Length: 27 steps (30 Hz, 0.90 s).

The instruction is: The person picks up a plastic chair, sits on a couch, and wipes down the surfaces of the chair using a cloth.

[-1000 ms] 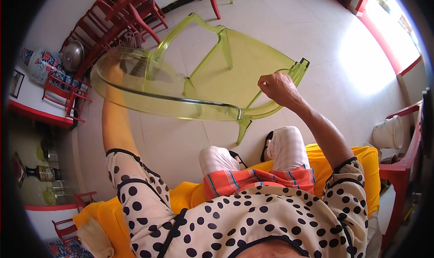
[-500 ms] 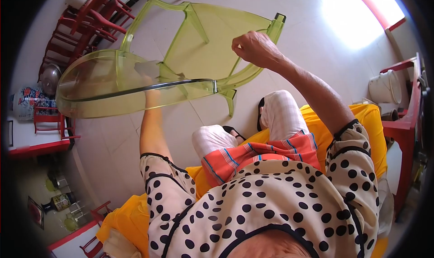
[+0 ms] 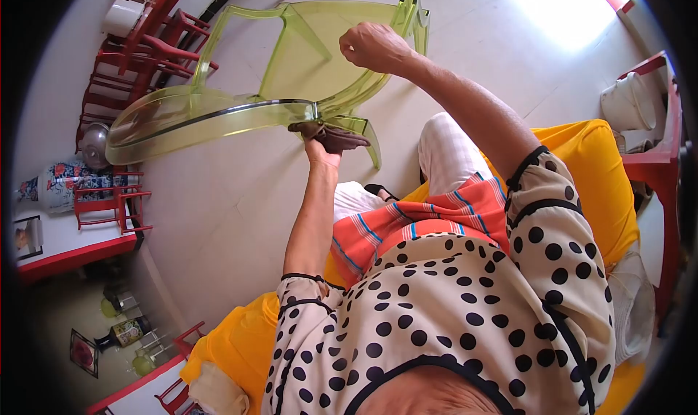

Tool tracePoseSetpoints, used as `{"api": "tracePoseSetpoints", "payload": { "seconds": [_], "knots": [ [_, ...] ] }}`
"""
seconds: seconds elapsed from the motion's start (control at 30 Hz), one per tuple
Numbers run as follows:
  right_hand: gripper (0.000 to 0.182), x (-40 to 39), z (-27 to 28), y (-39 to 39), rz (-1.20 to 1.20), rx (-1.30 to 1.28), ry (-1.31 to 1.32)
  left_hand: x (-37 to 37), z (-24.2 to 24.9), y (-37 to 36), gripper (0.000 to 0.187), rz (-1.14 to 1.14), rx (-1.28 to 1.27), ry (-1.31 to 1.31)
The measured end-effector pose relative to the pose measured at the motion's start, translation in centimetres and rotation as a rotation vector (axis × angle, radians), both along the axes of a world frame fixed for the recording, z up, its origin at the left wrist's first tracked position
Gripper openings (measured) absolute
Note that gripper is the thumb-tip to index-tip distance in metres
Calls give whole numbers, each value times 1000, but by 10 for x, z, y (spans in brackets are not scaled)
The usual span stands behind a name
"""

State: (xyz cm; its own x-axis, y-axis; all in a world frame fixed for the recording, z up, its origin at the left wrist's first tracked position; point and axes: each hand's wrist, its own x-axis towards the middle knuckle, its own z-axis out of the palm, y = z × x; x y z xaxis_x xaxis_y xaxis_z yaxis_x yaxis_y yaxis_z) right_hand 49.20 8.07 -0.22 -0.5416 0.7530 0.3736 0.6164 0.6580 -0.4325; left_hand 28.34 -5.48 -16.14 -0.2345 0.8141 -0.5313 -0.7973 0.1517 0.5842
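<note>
A see-through green plastic chair [image 3: 305,59] is tilted in front of my knees, its rounded part toward the left and a leg toward the upper right. My left hand [image 3: 323,153] holds a folded brown cloth [image 3: 334,138] against the chair's near edge, where the rounded part meets the leg section. My right hand [image 3: 374,48] is closed like a fist at the chair's right side, close to the dark-tipped leg end. Its fingertips are curled out of sight, but it appears to grip the chair there.
Red wooden furniture [image 3: 120,88] stands at the upper left, with a blue-patterned porcelain vase [image 3: 69,186] below it. Yellow cloth [image 3: 582,182] covers the seat under me. At the right, a white bucket [image 3: 627,102] rests on a red-framed stand. Pale floor tiles [image 3: 480,66] lie beyond the chair.
My left hand and the cloth have come from behind the rounded part to the chair's near edge, moving right. The chair and my right hand have shifted up and left together in view.
</note>
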Motion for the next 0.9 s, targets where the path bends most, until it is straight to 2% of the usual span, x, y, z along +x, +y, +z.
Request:
{"api": "tracePoseSetpoints", "payload": {
  "seconds": [0.07, 0.17, 0.2, 0.3, 0.37, 0.47, 0.5, 0.57, 0.6, 0.7, 0.77, 0.83, 0.87, 0.9],
  "knots": [
    [15, 0, -2, -1, -13, 31, 32, 4, 10, -7, 44, 8, -9, 31],
    [15, 1, 1, -2, -24, 31, 51, 12, 14, -20, 48, -1, -91, 215],
    [14, 1, -1, -1, -24, 21, 51, 14, 12, -25, 44, -2, -30, 212],
    [14, -4, -5, 2, -54, -20, 75, 31, 1, -43, 42, -65, -11, 385],
    [14, -3, -5, 2, -51, -3, 76, 52, 0, -53, 42, -100, 105, 546],
    [14, -2, -2, 1, -55, -9, 66, 73, -5, -59, 39, -103, -63, 470],
    [14, -2, 0, 0, -59, -18, 60, 77, -8, -61, 40, -131, -136, 610],
    [14, -2, 0, -1, -56, -20, 95, 72, -34, -61, 43, -270, -218, 764],
    [14, -2, 0, -1, -55, -22, 114, 77, -30, -64, 46, -282, -251, 788],
    [14, -3, -1, 1, -56, 0, 117, 75, -27, -72, 70, -369, -301, 729],
    [15, -3, -3, 1, -80, 8, 185, 69, -27, -77, 69, -407, -234, 716],
    [17, -2, -5, 1, -87, 12, 274, 73, -6, -84, 67, -428, -160, 689],
    [18, -1, -7, 1, -83, 9, 332, 83, 8, -89, 42, -335, -106, 715],
    [19, -1, -6, 0, -80, 9, 392, 86, 22, -91, 42, -355, -80, 742]
  ]
}}
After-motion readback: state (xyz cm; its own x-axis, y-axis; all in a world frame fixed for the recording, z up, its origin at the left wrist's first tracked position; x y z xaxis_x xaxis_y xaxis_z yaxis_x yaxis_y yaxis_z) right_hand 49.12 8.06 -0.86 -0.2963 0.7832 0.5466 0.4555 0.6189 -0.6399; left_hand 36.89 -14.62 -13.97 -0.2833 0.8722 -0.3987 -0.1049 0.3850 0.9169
